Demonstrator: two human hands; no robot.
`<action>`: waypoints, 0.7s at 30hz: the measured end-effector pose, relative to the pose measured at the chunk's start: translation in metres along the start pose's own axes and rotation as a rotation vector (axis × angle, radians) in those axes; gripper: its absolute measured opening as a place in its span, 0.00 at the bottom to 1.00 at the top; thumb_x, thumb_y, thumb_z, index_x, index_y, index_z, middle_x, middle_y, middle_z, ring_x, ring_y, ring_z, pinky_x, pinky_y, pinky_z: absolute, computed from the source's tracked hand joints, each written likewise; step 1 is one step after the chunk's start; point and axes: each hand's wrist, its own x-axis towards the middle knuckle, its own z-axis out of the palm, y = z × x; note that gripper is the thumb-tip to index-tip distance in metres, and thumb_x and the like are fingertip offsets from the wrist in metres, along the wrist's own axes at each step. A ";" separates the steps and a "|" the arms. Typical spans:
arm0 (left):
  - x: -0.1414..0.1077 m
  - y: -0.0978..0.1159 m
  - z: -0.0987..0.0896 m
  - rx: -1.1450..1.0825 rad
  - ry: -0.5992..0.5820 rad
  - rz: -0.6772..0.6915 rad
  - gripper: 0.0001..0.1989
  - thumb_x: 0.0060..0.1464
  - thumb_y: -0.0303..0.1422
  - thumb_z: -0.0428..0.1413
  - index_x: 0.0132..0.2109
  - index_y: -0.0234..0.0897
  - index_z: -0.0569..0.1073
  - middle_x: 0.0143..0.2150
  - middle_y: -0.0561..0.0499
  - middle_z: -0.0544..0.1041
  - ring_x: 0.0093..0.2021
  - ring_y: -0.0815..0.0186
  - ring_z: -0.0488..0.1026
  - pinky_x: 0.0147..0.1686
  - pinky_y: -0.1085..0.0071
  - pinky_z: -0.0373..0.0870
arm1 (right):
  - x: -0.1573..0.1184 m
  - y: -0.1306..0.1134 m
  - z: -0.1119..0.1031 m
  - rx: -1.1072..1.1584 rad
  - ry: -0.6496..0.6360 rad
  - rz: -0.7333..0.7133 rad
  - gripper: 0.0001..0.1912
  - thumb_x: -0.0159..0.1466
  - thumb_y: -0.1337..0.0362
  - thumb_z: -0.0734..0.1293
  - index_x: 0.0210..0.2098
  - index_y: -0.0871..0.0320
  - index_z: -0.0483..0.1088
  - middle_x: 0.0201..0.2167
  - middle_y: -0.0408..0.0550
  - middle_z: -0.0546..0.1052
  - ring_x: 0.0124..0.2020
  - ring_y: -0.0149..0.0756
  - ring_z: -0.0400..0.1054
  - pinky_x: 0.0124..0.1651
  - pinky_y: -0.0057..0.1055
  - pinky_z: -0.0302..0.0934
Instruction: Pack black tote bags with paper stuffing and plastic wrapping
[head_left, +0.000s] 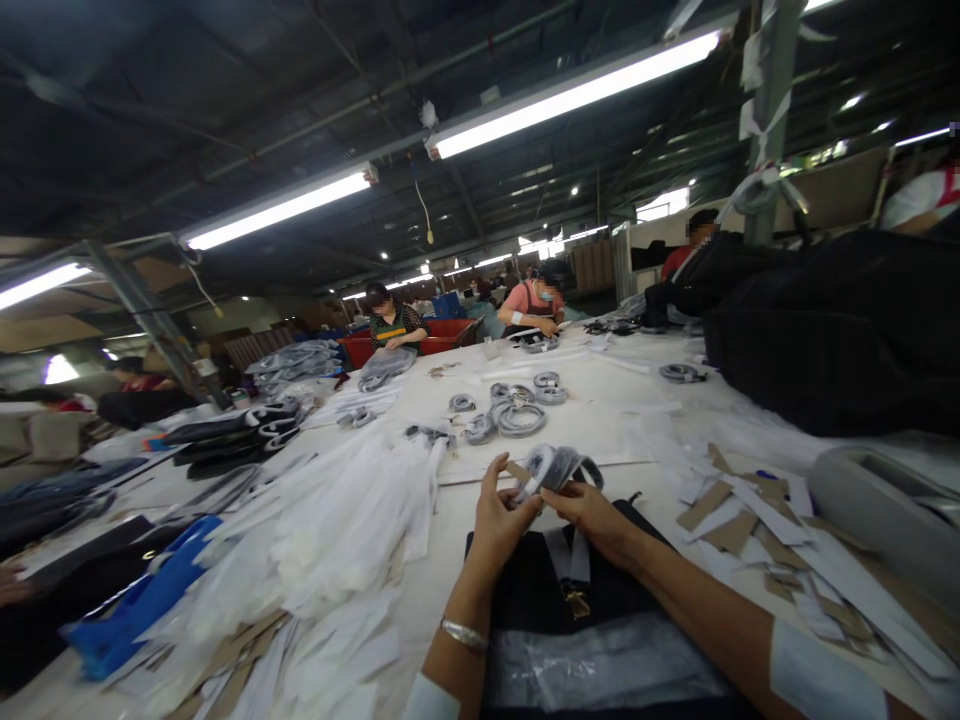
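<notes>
A coiled strap (pixel 581 467) with pale wrapping around it is held up between my two hands. My left hand (pixel 501 520) pinches its left side, close to a small strip of brown card (pixel 517 471). On the near right side of the coil, the fingers of my right hand (pixel 596 515) are closed on it. Beneath both hands lies a black bag (pixel 517 580), with pale-wrapped straps and a brass-coloured clasp (pixel 577 604) on top. Clear plastic film (pixel 600 660) covers its near part.
Several coiled straps (pixel 521 418) lie farther up the white table (pixel 465 510). White plastic sheets (pixel 322 510) heap on the left, card and paper strips (pixel 731 525) on the right. A large black bag pile (pixel 840 320) stands at right. Two co-workers (pixel 529 305) work across the table.
</notes>
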 end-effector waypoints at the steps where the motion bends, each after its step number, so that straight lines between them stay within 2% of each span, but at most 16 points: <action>1: 0.001 -0.001 0.000 -0.046 0.000 -0.031 0.49 0.42 0.36 0.70 0.69 0.47 0.56 0.61 0.41 0.66 0.35 0.69 0.76 0.32 0.74 0.71 | 0.000 0.000 0.000 -0.001 0.005 0.001 0.24 0.50 0.48 0.77 0.39 0.59 0.80 0.36 0.51 0.80 0.37 0.40 0.67 0.42 0.38 0.58; 3: 0.001 -0.002 0.001 -0.110 -0.022 -0.055 0.56 0.42 0.36 0.70 0.71 0.44 0.48 0.56 0.41 0.72 0.37 0.67 0.77 0.34 0.73 0.71 | 0.001 0.001 0.001 0.016 0.008 0.005 0.23 0.51 0.49 0.77 0.37 0.60 0.80 0.32 0.49 0.79 0.32 0.36 0.65 0.38 0.35 0.58; 5: 0.002 -0.001 0.000 -0.105 -0.031 -0.043 0.51 0.42 0.36 0.70 0.69 0.38 0.54 0.47 0.43 0.77 0.40 0.63 0.77 0.38 0.71 0.72 | 0.001 0.001 0.002 0.051 0.008 0.006 0.21 0.50 0.51 0.78 0.36 0.61 0.80 0.28 0.47 0.78 0.29 0.34 0.64 0.36 0.34 0.58; 6: 0.002 0.000 0.000 -0.077 -0.033 -0.030 0.45 0.43 0.36 0.69 0.66 0.36 0.61 0.43 0.44 0.79 0.40 0.62 0.77 0.39 0.71 0.71 | 0.001 0.001 0.002 0.073 0.006 0.004 0.20 0.50 0.52 0.78 0.36 0.60 0.80 0.28 0.47 0.78 0.29 0.34 0.65 0.37 0.34 0.60; 8: 0.001 0.004 -0.001 -0.012 -0.031 -0.006 0.28 0.44 0.37 0.68 0.53 0.33 0.75 0.38 0.46 0.79 0.38 0.62 0.76 0.38 0.70 0.71 | 0.000 0.000 0.001 0.134 -0.012 -0.004 0.19 0.50 0.54 0.78 0.37 0.59 0.80 0.31 0.48 0.79 0.34 0.36 0.69 0.42 0.35 0.63; 10: 0.001 0.007 -0.002 0.012 -0.025 0.007 0.17 0.47 0.39 0.66 0.42 0.33 0.78 0.35 0.47 0.79 0.36 0.63 0.75 0.36 0.71 0.70 | -0.001 -0.002 0.000 0.214 -0.051 -0.009 0.18 0.53 0.52 0.76 0.38 0.57 0.80 0.38 0.50 0.80 0.42 0.40 0.72 0.50 0.37 0.64; 12: 0.001 0.010 -0.004 0.005 -0.008 0.008 0.15 0.48 0.40 0.65 0.39 0.33 0.78 0.34 0.48 0.79 0.34 0.63 0.75 0.35 0.71 0.70 | -0.003 -0.004 -0.001 0.293 -0.081 -0.011 0.17 0.55 0.50 0.74 0.38 0.55 0.81 0.42 0.50 0.80 0.47 0.43 0.72 0.56 0.40 0.64; 14: 0.000 0.012 -0.005 0.002 0.006 0.015 0.16 0.48 0.40 0.65 0.41 0.34 0.78 0.35 0.48 0.80 0.35 0.64 0.75 0.34 0.72 0.70 | -0.004 -0.006 -0.001 0.343 -0.093 -0.012 0.16 0.55 0.50 0.74 0.37 0.53 0.81 0.43 0.49 0.80 0.50 0.45 0.72 0.59 0.42 0.63; 18: 0.000 0.014 -0.006 0.009 0.012 0.033 0.15 0.48 0.39 0.64 0.40 0.34 0.78 0.35 0.48 0.80 0.35 0.64 0.74 0.34 0.73 0.69 | -0.006 -0.005 0.004 0.338 -0.132 -0.018 0.17 0.52 0.57 0.78 0.41 0.54 0.81 0.49 0.48 0.79 0.56 0.45 0.69 0.64 0.39 0.59; 21: -0.001 0.014 -0.003 0.019 0.017 0.031 0.14 0.48 0.38 0.65 0.39 0.33 0.78 0.34 0.48 0.80 0.32 0.65 0.74 0.29 0.74 0.67 | -0.006 0.000 0.008 0.292 -0.077 -0.013 0.20 0.52 0.57 0.79 0.43 0.53 0.80 0.50 0.47 0.79 0.57 0.45 0.68 0.65 0.40 0.58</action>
